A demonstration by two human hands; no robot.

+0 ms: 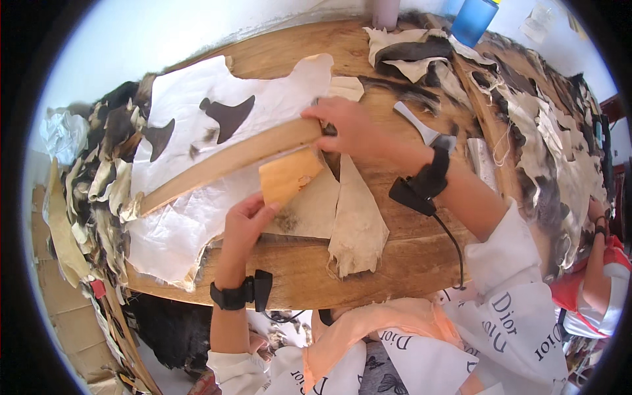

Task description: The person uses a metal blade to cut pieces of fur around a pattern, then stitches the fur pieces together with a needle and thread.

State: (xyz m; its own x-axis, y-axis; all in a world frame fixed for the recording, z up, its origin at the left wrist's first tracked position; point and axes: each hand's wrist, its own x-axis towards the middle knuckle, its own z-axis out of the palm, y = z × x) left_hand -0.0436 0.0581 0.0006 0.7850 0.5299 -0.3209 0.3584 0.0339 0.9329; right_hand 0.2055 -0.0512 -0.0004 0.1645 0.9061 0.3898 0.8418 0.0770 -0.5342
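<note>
My right hand [345, 131] grips the right end of a long, flat wooden strip [220, 156], which lies diagonally across a large white hide sheet [181, 234]. My left hand [247, 224] pinches the lower left corner of a yellow-orange piece [286, 172], perhaps paper or thin card, just below the strip. Under that piece are pale beige hide pieces [359, 224], one with a ragged lower end, on the wooden table [415, 257]. Two dark curved shapes [227, 122], with small tufts of fur near them, show on the white sheet above the strip.
A pale narrow-waisted tool [411, 122] lies right of my right hand. Fur scraps [415, 56] lie at the back, near a blue bottle [475, 21]. More scraps [105, 178] heap along the left edge. A co-worker's hand [596, 209] touches hides [553, 151] at the far right.
</note>
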